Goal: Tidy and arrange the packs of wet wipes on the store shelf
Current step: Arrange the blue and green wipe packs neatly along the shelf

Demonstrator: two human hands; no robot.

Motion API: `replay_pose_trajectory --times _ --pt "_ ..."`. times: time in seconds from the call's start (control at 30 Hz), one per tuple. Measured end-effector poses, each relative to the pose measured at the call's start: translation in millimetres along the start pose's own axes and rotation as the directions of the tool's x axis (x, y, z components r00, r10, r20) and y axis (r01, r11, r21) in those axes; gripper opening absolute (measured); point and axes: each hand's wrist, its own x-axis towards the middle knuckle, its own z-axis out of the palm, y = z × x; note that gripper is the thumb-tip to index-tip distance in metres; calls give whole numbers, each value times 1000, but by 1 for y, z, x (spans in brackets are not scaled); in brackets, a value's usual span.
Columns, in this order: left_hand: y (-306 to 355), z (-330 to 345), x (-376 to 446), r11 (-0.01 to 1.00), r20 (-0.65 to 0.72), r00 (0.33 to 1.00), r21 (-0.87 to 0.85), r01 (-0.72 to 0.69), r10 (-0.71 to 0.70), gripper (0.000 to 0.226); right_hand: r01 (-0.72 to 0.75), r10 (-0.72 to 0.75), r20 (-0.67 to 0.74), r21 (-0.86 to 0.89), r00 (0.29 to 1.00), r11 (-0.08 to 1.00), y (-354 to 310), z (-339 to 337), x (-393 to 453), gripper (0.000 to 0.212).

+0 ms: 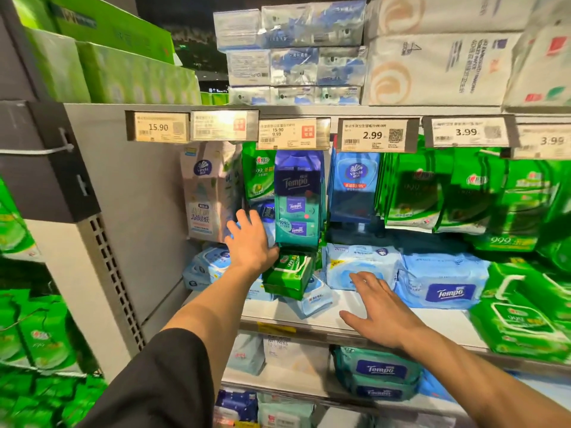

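Here the person reaches into the wet-wipe shelf [355, 307] with both arms, the hands well apart. The left hand [250, 242], at centre frame, has its fingers spread and straight; its palm edge lies against a green wet-wipe pack [289, 271] that sits tilted on top of pale blue packs [309, 301] — whether the thumb curls round the green pack cannot be told. Just above and right of that hand hangs a strip of teal and navy Tempo packs [298, 199]. The right hand [378, 310], lower centre-right, hovers flat with fingers extended over the white shelf surface, its fingertips near a light blue pack [361, 264]; it holds nothing. Further right lies a blue Tempo wipe pack [445, 285], then green packs [522, 316] at the right edge. Along the upper middle of the frame runs a row of price tags [375, 135], with hanging green sachets [438, 193] below them.
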Motion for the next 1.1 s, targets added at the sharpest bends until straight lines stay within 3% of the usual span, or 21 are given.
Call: replay_pose_trajectory --times 0.3,0.53,0.7,0.93,1.1 --pt "-18 -3 -22 990 -85 993 -110 -92 83 73 -7 5 -30 -41 1000 999 -22 2 -10 84" --pt "-35 4 -49 969 -236 952 -103 -226 196 61 10 -15 -73 -72 997 997 -25 36 -39 84" --pt "-45 -5 -62 964 -280 942 -135 -228 184 56 11 -17 -78 -81 997 997 -21 34 -51 84" --pt "-58 -6 -72 946 -270 952 -243 -213 145 63 143 -148 -104 -57 983 988 -58 25 -48 87" --pt "-66 -1 -71 945 -295 939 -213 -247 179 68 291 -292 -72 -25 954 956 -139 66 -23 67"
